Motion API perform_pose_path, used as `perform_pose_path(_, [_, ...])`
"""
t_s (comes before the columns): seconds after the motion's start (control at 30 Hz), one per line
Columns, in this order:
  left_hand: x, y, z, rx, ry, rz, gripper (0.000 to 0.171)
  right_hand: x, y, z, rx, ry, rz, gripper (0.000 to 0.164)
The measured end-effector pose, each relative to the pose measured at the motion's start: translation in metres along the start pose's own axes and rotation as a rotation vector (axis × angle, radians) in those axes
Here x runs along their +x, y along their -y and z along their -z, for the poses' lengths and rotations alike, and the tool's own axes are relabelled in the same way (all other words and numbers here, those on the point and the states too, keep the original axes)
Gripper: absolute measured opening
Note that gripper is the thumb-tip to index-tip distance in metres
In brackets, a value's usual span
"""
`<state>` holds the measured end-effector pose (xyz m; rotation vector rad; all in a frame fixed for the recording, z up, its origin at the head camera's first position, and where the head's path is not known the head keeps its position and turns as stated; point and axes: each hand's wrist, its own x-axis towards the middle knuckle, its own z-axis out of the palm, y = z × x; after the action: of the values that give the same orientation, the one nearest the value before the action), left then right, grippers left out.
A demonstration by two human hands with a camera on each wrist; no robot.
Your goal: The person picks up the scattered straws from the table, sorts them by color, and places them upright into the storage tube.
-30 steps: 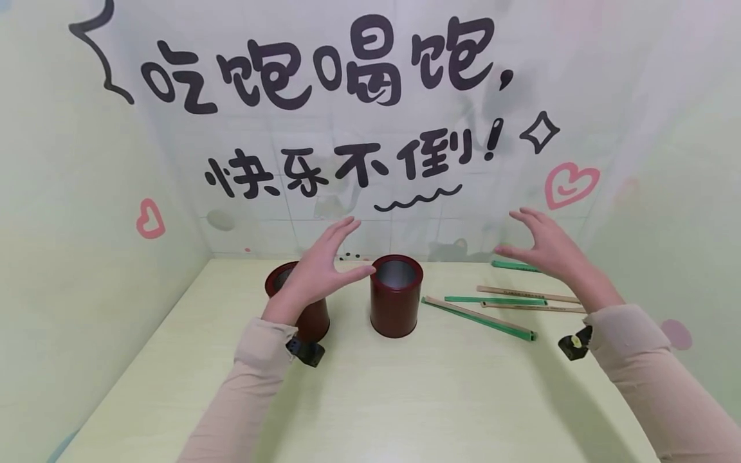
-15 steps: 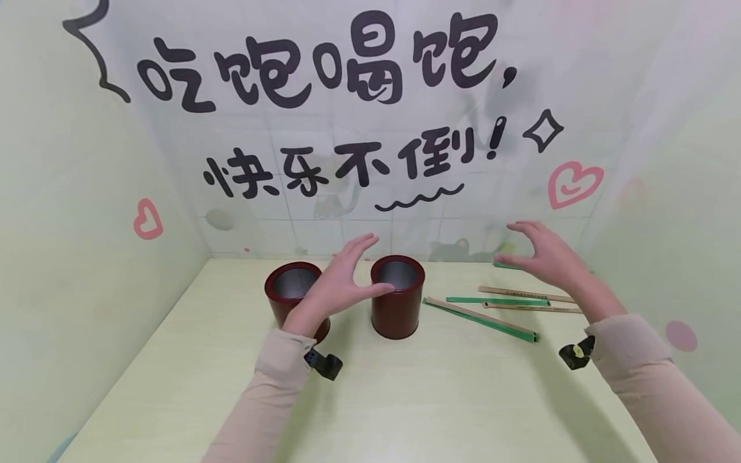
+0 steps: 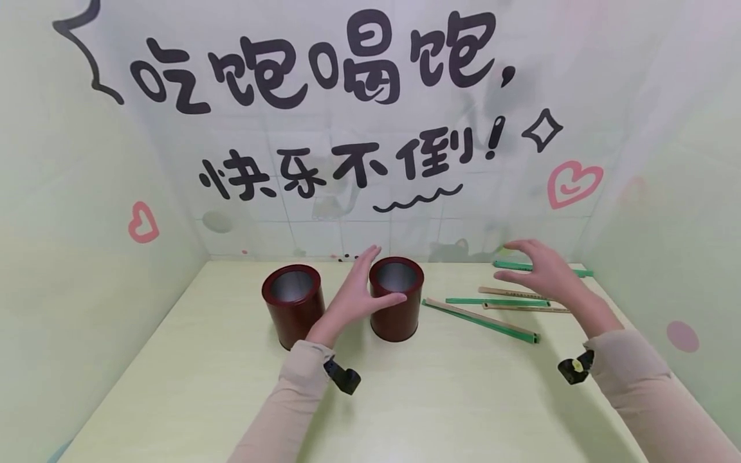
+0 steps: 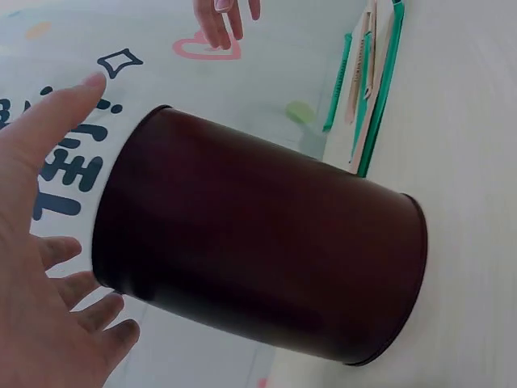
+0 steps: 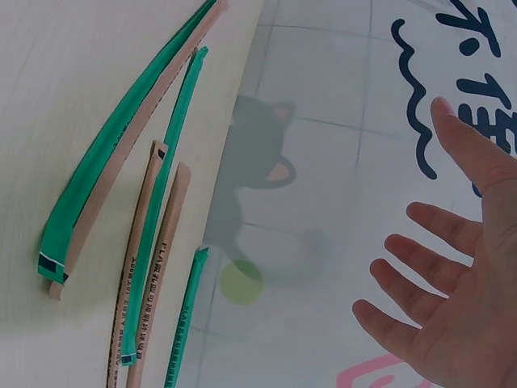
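Two dark red cans [image 3: 293,315] stand upright and apart on the table [image 3: 405,405]. The left hand [image 3: 352,297], thumb and fingers spread wide, is at the can nearer the straws [image 3: 480,319]; whether it touches, I cannot tell. The right hand [image 3: 547,270], also wide and holding nothing, hovers near the green and brown straws.

Head view bright, softly shadowed; wrist views dimmer, perhaps hazy

Pale table [image 3: 434,399] against a whitish wall [image 3: 260,236] with black Chinese lettering [image 3: 361,170]
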<state>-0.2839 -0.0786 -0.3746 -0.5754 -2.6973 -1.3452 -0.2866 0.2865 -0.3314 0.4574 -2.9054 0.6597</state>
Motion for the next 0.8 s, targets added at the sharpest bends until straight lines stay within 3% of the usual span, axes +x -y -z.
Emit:
perform_pose_path(0.23, [0.003, 0.010, -0.017, -0.043, -0.020, 0.057, 0.108, -0.004, -0.009, -0.017, 0.092, 0.009, 0.025, 0.071])
perform_pose_path(0.43, [0.004, 0.013, -0.027, -0.075, -0.043, 0.114, 0.110, -0.011, -0.014, -0.032, 0.203, 0.098, 0.006, 0.061])
perform_pose_path(0.6, [0.006, 0.014, -0.027, -0.078, -0.076, 0.120, 0.103, -0.013, -0.020, -0.043, 0.271, 0.143, 0.013, 0.054])
perform_pose_path(0.8, [0.003, 0.016, -0.022, -0.098, -0.054, 0.098, 0.096, -0.013, -0.033, -0.059, 0.363, 0.186, 0.011, 0.051])
